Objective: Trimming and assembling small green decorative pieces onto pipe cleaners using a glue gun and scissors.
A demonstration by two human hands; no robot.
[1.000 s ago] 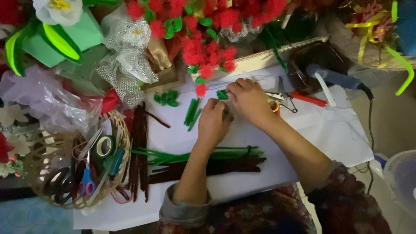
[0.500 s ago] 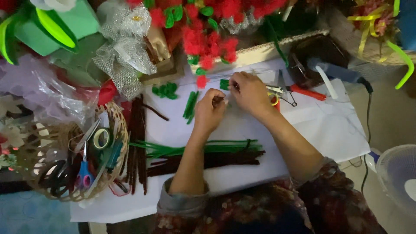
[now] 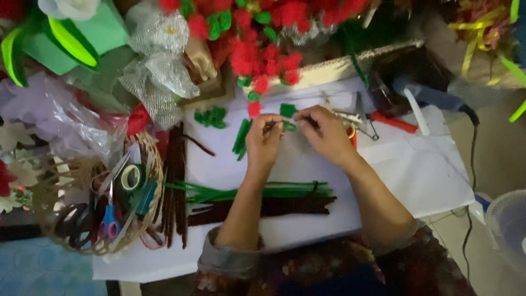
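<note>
- Green pipe cleaner piece [image 3: 289,126] sits between your two hands, just above the white paper sheet [image 3: 416,175], near the far edge of the work area; it is small and partly hidden by your fingers.
- Your left hand [image 3: 264,141] pinches its left end, fingertips closed on a thin dark stem; your right hand [image 3: 327,134] pinches the right end the same way; neither hand is spread.
- It looks light, soft and fuzzy, probably with a bendable wire core; judge it easy to kink and likely to hold whatever bend you give it; take it close to the ends with fingertips, not the palm.
- Nothing about it seems slippery or fragile, though cut ends may be sharp.
- Long green stems [image 3: 246,192] and dark brown stems [image 3: 263,206] lie bundled across the sheet near your forearms; more brown ones [image 3: 175,181] lie beside the woven basket [image 3: 137,230]; the basket holds tape and blue scissors [image 3: 109,222].
- Metal pliers [image 3: 359,118] and a red-handled tool [image 3: 392,121] lie just beyond your right hand.
- Red and green pompom flowers [image 3: 263,49], silver mesh and plastic wrap crowd the far side; the light is dim; a cable runs down the right edge.
</note>
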